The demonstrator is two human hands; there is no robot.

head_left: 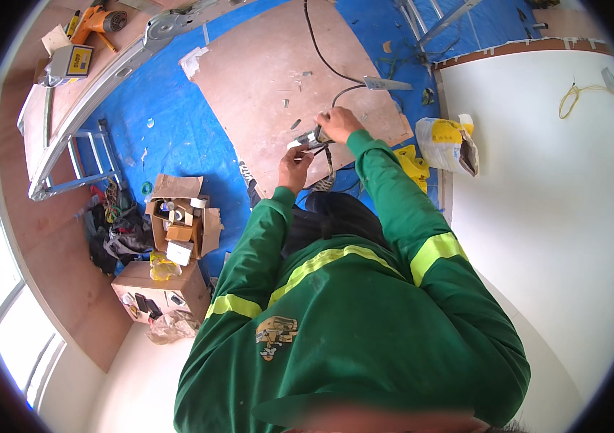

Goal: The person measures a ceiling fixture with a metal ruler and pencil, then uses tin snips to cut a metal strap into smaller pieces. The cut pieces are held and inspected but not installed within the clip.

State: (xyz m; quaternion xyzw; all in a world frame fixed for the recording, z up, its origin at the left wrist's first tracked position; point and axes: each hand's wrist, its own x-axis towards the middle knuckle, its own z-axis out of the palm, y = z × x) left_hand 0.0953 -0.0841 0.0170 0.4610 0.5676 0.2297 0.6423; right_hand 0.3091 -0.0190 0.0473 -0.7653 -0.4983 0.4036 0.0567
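In front of my body, above the pinkish board [249,86], my two hands meet at a small silver-and-black corded tool [312,138]. My right hand [341,124] is closed around its right side. Closed fingers of my left hand [294,167] pinch at its left end, where a small whitish piece shows; I cannot make out its kind. A black cord [345,89] curves from near my right hand toward the top of the view. My fingers partly hide the tool. A flat grey blade-like piece [386,84] lies beyond my right hand.
Blue sheeting [130,94] covers the floor around the board. At left stand an open cardboard box [166,189], a small stepladder [108,175] and a bench with an orange heat gun [101,20]. A yellow-and-white bag [440,144] leans near the white wall [537,166] at right.
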